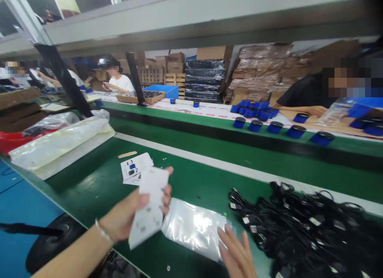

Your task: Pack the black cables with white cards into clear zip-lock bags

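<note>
My left hand (128, 216) is closed round a white folded leaflet (149, 206), held upright above the green table (95, 182). My right hand (237, 252) lies with fingers stretched out on the right end of a clear plastic bag (191, 226) that rests flat on the table. A small stack of printed white leaflets (134, 168) lies just beyond my left hand. To the right sits a large heap of black cables (311, 226) with their plugs showing.
A roll of clear plastic bags (60, 140) lies at the left. Beyond a raised green conveyor edge (269, 146), several blue round cans with black lids (275, 127) stand in a row. Other people sit at the far side. A shelf beam (191, 18) hangs overhead.
</note>
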A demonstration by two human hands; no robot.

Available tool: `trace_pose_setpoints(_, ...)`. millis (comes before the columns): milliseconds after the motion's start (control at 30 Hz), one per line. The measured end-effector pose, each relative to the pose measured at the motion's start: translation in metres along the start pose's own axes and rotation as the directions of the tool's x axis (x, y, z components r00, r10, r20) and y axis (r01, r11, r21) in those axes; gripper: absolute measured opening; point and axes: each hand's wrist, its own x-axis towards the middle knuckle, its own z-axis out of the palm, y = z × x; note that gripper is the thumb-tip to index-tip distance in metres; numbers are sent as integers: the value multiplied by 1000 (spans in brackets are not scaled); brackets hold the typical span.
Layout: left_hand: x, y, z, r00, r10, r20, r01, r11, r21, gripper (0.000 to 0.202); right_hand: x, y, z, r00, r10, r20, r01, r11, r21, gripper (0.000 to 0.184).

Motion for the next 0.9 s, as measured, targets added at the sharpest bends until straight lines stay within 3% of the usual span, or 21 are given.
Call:
trace_pose_setpoints(67,-7,-33,27,977,-127,169,147,983,-112,88,11,-5,-6,1000,9,18,-9,999,-40,49)
trace_pose_setpoints(133,-10,-63,43,918,-138,372,183,979,-88,71,22,-7,-10,993,-118,24,119,991,-60,50)
trace_pose_setpoints(200,-8,-85,52,882,-147,447,193,979,-58,51,29,-7,-14,966,-255,46,258,965,-56,47)
trace_pose_setpoints(267,-3,-97,55,865,-141,481,186,982,-46,36,29,-6,-18,963,-256,86,258,966,-21,42)
trace_pose_setpoints(333,1,-102,57,858,-131,497,175,984,-43,35,26,-8,-21,982,-151,113,147,988,38,38)
trace_pose_setpoints(467,2,-108,59,859,-156,489,184,983,-11,60,19,-16,-25,997,-15,72,10,998,66,40)
trace_pose_setpoints(567,1,-115,61,852,-206,481,219,975,29,58,20,-18,-28,996,-60,62,58,998,33,36)
trace_pose_setpoints(667,2,-117,63,849,-208,486,212,976,47,53,20,-15,-31,976,-200,84,199,980,22,24)
trace_pose_setpoints(800,0,-105,68,832,-166,529,160,985,58,32,16,-7,-31,941,-329,74,333,941,-54,15)
trace_pose_setpoints(900,-2,-95,72,828,-165,535,163,985,51,29,14,-3,-31,942,-325,85,331,942,-57,20)
